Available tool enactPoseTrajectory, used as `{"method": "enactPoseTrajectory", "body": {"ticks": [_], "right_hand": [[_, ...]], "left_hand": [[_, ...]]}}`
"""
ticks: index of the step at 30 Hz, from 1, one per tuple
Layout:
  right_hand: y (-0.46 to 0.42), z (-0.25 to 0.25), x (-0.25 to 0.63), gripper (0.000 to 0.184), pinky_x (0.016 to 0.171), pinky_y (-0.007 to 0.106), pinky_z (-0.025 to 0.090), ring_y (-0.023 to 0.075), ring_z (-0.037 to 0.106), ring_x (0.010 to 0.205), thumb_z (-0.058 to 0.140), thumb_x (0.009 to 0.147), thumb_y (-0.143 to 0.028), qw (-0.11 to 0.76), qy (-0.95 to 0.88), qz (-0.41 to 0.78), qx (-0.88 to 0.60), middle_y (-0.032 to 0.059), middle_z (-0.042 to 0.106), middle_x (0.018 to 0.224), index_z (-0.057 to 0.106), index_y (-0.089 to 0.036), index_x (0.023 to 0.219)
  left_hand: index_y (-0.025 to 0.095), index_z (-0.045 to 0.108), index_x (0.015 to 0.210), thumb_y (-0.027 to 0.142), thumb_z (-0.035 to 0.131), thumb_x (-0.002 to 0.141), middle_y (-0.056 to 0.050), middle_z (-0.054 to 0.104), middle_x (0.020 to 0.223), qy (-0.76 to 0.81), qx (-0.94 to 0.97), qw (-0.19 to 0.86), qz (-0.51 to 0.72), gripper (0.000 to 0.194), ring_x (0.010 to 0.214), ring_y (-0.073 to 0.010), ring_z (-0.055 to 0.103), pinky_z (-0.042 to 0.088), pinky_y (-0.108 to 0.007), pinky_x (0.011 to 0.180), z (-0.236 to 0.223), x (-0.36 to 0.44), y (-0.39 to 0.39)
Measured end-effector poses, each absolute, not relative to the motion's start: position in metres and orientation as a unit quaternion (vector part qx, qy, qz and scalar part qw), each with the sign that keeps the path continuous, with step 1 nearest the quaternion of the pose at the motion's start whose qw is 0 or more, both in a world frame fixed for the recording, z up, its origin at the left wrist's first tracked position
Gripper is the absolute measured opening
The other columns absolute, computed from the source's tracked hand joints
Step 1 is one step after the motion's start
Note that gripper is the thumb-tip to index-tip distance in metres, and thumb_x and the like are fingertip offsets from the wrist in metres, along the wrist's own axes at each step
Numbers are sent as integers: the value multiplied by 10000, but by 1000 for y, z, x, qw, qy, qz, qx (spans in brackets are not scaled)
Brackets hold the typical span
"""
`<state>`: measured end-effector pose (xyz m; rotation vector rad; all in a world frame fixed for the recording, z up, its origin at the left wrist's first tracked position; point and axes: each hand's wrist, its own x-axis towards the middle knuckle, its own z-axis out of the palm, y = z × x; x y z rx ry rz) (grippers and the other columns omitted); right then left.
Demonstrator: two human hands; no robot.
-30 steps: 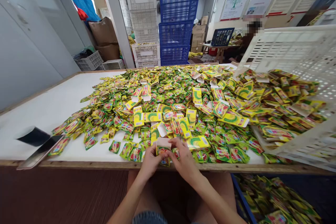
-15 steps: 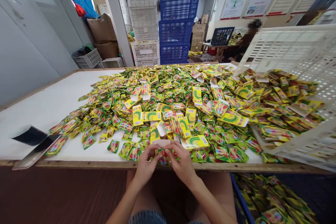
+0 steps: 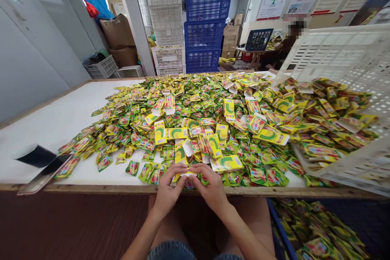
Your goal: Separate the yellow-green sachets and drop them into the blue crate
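Observation:
Both hands meet at the table's front edge around one small yellow carton (image 3: pixel 188 173). My left hand (image 3: pixel 170 183) pinches its left end between thumb and fingers. On the right end, my right hand (image 3: pixel 209 183) grips it the same way, thumbs near each other on the side facing me. The fingers hide much of the carton. Just beyond lie yellow cartons with green patterns, among them one flat carton (image 3: pixel 226 163) and one with a white flap (image 3: pixel 188 148). Small green candy sachets (image 3: pixel 146 170) lie around them.
A big heap of sachets (image 3: pixel 195 101) covers the white table (image 3: pixel 39 118). At right a tipped white crate (image 3: pixel 332 48) holds cartons. A phone-like object (image 3: pixel 44 174) and dark cylinder (image 3: pixel 35 156) lie left. Below right is a blue bin (image 3: pixel 282 231) of cartons. A person (image 3: pixel 286 46) sits behind.
The carton's white flap, raised between my hands before, is now folded down. My fingers have drawn together along its top edge, and the thumbs now press on its near side.

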<state>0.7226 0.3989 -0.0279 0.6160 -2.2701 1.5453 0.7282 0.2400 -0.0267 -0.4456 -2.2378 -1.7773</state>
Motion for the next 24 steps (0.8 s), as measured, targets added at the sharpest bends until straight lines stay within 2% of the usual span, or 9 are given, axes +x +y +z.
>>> {"method": "enactPoseTrajectory", "body": {"ticks": [12, 19, 24], "right_hand": [[397, -16, 720, 118, 739, 308, 381, 161, 554, 777, 497, 869, -259, 177, -842, 473, 192, 27, 633, 831, 589, -189, 846], [397, -26, 718, 109, 740, 297, 396, 159, 563, 841, 479, 881, -227, 183, -823, 496, 207, 30, 628, 886, 582, -198, 901], [401, -44, 721, 142, 780, 312, 427, 170, 555, 921, 506, 858, -188, 205, -806, 501, 240, 44, 621, 950, 595, -213, 965]], "left_hand": [[191, 606, 917, 234, 559, 810, -35, 603, 912, -749, -76, 121, -647, 124, 920, -155, 538, 371, -276, 908, -30, 728, 252], [187, 621, 895, 177, 568, 804, -44, 607, 943, -720, -107, 134, -672, 106, 960, -160, 543, 360, -311, 945, -41, 726, 250], [192, 649, 854, 146, 580, 789, -48, 605, 922, -719, -128, 154, -665, 105, 930, -172, 560, 415, -325, 874, -49, 723, 244]]}}
